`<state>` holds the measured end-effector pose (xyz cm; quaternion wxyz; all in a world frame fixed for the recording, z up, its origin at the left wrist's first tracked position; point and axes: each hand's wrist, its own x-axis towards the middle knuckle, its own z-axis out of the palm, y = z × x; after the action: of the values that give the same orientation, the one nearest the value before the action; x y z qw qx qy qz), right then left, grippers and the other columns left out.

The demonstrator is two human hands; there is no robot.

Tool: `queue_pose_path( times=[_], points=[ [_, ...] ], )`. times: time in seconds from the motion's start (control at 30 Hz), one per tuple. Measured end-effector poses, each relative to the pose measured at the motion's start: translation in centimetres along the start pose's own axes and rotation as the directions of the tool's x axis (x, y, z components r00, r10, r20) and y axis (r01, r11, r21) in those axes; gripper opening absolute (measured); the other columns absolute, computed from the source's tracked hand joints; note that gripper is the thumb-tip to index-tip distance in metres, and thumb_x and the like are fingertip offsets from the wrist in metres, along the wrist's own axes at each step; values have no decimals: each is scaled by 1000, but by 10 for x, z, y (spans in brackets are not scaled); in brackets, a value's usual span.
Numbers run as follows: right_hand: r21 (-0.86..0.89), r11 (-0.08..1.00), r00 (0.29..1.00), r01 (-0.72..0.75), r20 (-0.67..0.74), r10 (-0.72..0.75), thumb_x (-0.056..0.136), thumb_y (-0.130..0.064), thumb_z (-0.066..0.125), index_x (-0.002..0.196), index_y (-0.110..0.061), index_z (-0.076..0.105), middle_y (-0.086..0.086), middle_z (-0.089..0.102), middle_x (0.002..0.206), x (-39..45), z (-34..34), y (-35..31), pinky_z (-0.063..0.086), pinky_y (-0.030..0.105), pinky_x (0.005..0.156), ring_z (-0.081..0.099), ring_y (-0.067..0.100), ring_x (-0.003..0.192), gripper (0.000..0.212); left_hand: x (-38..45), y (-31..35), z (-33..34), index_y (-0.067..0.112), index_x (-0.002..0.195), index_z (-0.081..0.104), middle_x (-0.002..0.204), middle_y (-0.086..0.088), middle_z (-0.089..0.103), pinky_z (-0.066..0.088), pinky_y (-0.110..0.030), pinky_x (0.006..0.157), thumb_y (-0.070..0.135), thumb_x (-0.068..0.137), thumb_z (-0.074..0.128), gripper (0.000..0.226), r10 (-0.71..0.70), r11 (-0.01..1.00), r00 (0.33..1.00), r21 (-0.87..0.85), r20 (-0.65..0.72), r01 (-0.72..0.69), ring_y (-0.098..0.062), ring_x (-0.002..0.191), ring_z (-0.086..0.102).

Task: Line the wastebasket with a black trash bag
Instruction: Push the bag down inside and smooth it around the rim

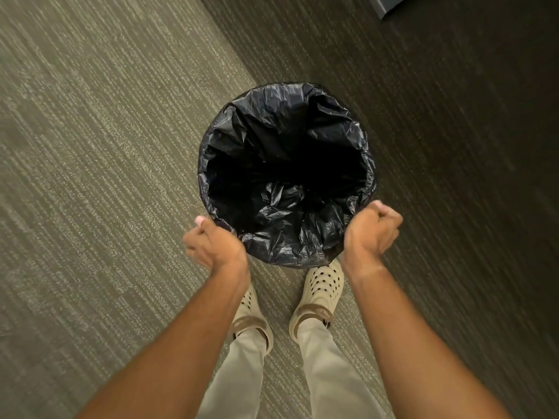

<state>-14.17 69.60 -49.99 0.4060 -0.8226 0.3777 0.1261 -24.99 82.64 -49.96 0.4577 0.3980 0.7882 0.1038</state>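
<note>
- The grey and brown striped carpet floor [106,146] is the largest thing here, and the round wastebasket stands on it just beyond my cream perforated clogs [323,285]; the basket's own wall is hidden, wrapped all the way round by the bag
- The crinkled, glossy black plastic trash bag [287,122] sits inside the wastebasket with its mouth folded out over the rim on every side I can see, and its middle sags into a dark hollow
- I judge the bag to be very light, thin and limp, a bit slippery, and easy to tear if I drag it hard against the rim, so the place to take hold is the folded cuff at the rim, pinched in small gathers, not the loose middle
- My left hand [211,243] is at the near left edge, curled shut, its fingers [200,220] touching or just beside the cuff; I cannot tell whether plastic is pinched inside
- My right hand [373,228] is at the near right edge, closed into a loose fist against the cuff, and again any film inside it is hidden
</note>
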Motion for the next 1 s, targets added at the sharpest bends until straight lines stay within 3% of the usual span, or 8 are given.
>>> queue_pose_path(
  times=[0.1, 0.23, 0.3, 0.4, 0.57, 0.67, 0.83, 1.0],
  points=[
    [43, 997, 997, -68, 46, 66, 96, -18, 46, 115, -15, 48, 0, 49, 109, -26, -6, 6, 39, 14, 69, 51, 5, 87, 20, -22, -7, -6, 19, 105, 39, 101, -3, 50, 40, -21, 64, 38, 101, 31, 21, -62, 998, 997, -13, 49, 63, -9, 83, 51],
    [52, 917, 914, -395, 124, 386, 99, -15, 34, 126, -8, 43, 18, 47, 136, -51, 4, 2, 46, 28, 87, 55, 26, 107, 29, -42, -5, 2, 21, 105, 36, 91, 2, 46, 52, -35, 79, 36, 101, 32, 16, -242, 969, 967, -27, 81, 245, -13, 80, 51],
    [122, 823, 829, -555, 166, 534, 101, -21, 28, 143, -5, 32, 18, 34, 151, -54, 11, -6, 34, 41, 109, 41, 34, 132, 45, -44, -1, 7, 21, 113, 37, 111, -6, 49, 51, -45, 91, 39, 101, 29, 23, -306, 949, 949, -52, 76, 310, -23, 93, 52],
    [241, 719, 758, -652, 186, 625, 102, -38, 22, 148, 0, 23, 15, 25, 158, -41, 19, -8, 21, 42, 116, 26, 32, 143, 60, -36, -5, 12, 15, 144, 26, 150, -16, 32, 38, -54, 105, 51, 98, 20, 59, -400, 910, 911, -74, 100, 408, -38, 130, 40],
    [335, 680, 744, -652, 113, 658, 101, -42, 22, 149, 2, 18, 14, 15, 161, -23, 30, -1, 7, 38, 118, 13, 31, 147, 65, -21, -4, 24, 15, 152, 17, 159, -13, 17, 14, -54, 116, 60, 94, 16, 74, -516, 824, 852, -218, 90, 522, -36, 144, 17],
    [284, 740, 785, -609, 87, 613, 102, -38, 24, 145, 6, 28, 21, 26, 156, -21, 31, 14, 15, 44, 117, 25, 37, 142, 62, -15, -5, 34, 9, 151, 16, 159, -13, 15, 2, -48, 118, 57, 96, 19, 74, -533, 802, 846, -306, 18, 512, -34, 146, 10],
    [428, 595, 728, -681, 485, 485, 92, -34, 24, 117, -10, 64, 19, 63, 115, -13, 25, 25, 48, 57, 94, 58, 40, 108, 53, 1, -22, 35, 13, 148, 30, 156, -14, 28, 21, -52, 115, 64, 91, 28, 77, -547, 706, 813, -411, 201, 577, -35, 141, 27],
    [476, 544, 723, -691, 484, 494, 95, -42, 21, 107, -15, 66, 15, 63, 115, -4, 25, 33, 54, 50, 77, 59, 36, 103, 54, 6, -25, 27, 16, 147, 32, 151, -13, 36, 27, -53, 112, 61, 94, 25, 70, -444, 722, 818, -394, 365, 568, -34, 137, 35]
  ],
)
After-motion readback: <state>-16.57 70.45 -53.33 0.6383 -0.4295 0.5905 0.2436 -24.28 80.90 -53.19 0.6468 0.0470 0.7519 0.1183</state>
